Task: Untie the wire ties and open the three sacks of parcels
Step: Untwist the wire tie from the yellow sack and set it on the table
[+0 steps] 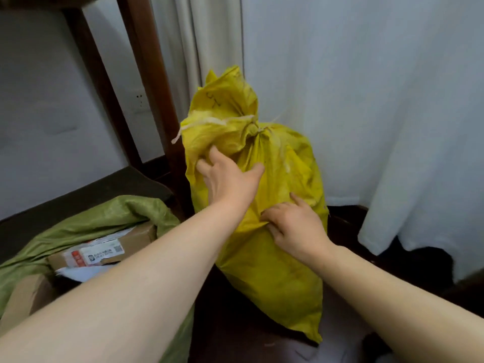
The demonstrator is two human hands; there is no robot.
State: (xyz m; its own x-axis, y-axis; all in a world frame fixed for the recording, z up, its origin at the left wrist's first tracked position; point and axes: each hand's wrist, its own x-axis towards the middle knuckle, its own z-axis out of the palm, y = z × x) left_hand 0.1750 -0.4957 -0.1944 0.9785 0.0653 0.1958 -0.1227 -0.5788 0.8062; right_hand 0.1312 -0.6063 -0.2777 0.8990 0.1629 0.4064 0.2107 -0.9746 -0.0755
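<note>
One yellow sack [284,279] stands upright, tied neck up, left hand [230,184] splayed on it, right hand [296,226] fingers pinching it.

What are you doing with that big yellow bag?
A person is working on the yellow sack, tied shut at the neck with a pale tie. The left hand touches it with spread fingers below the tie; the right hand pinches its side. A green sack beside it lies open, showing parcels.

Home room: white curtains [392,127], dark wooden furniture leg [146,82], wall socket [140,100], dark floor [235,323].
</note>
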